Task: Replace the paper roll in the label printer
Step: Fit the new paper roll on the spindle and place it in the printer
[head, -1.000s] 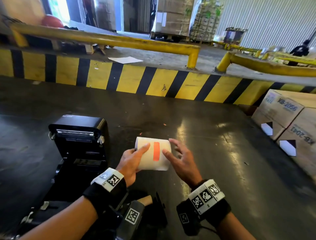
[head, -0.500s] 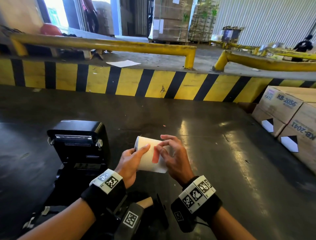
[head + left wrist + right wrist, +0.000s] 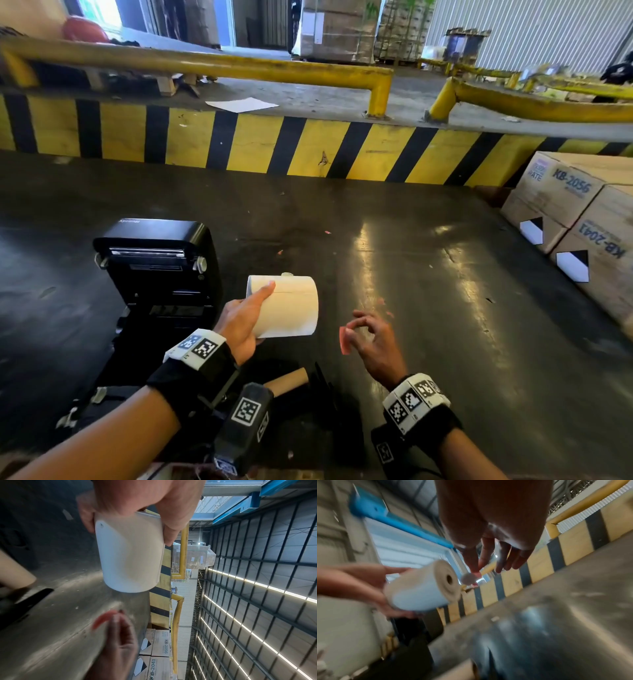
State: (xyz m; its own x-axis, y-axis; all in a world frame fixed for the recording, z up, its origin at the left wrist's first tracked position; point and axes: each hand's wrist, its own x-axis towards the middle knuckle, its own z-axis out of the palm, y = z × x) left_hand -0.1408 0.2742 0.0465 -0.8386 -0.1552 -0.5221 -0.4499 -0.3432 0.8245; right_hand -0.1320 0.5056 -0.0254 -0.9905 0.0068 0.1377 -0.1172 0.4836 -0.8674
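My left hand (image 3: pixel 246 315) grips a white paper roll (image 3: pixel 291 308) by its left end and holds it level above the dark floor. The same roll (image 3: pixel 130 555) fills the left wrist view, and the right wrist view shows the roll (image 3: pixel 423 588) end on with its core hole. My right hand (image 3: pixel 354 330) is a little right of the roll and apart from it, pinching a small red sticker (image 3: pixel 345 341). The black label printer (image 3: pixel 161 260) stands with its lid up, just left of the roll. Its paper bay is hidden behind my left arm.
A bare cardboard core (image 3: pixel 287 380) lies on the floor under my left wrist. Cardboard boxes (image 3: pixel 582 219) are stacked at the right. A yellow-and-black striped kerb (image 3: pixel 308 147) with yellow rails (image 3: pixel 239 70) runs across the back.
My right hand went to the red sticker on the roll, peeled it off and drew away to the right with it. The roll's face is now plain white.
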